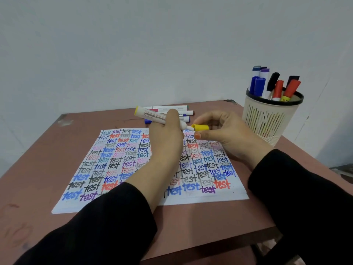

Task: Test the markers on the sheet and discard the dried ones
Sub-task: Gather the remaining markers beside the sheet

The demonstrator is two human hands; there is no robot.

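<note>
My left hand (165, 136) grips a white whiteboard marker (150, 115) with a yellow end, holding it level above the sheet. My right hand (223, 131) pinches its yellow cap (200, 127) right at the marker's tip; whether the cap is seated on the tip I cannot tell. The white sheet (114, 165) lies flat on the table under both hands, covered with the word "test" in many colours. Several more markers (172, 108) lie on the table behind my left hand, partly hidden by it.
A cream basket-style holder (267, 119) with a black rim stands at the table's right edge, holding several blue, purple, black and red markers. The reddish-brown table (47, 142) meets a pale wall at the back. Its front edge runs below my sleeves.
</note>
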